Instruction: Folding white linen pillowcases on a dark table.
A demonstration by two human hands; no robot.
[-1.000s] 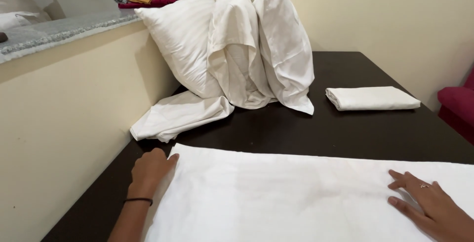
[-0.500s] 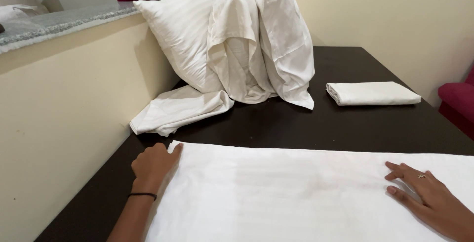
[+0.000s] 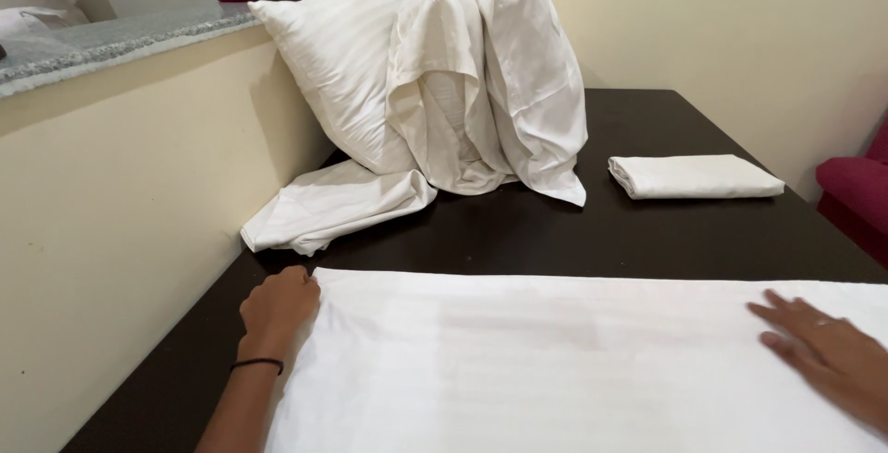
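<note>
The left hand (image 3: 277, 310) is curling its fingers closed on the far-left corner of the flat white striped fabric sheet (image 3: 555, 361), which is lying spread across the near part of the dark wooden table (image 3: 573, 231). The right hand (image 3: 828, 356) is resting palm-down on the sheet's right portion, fingers extended and spread, gripping nothing. Three white pillows (image 3: 444, 83) are leaning upright in the far corner; a folded white cloth (image 3: 694, 177) is lying well apart, beyond the sheet.
</note>
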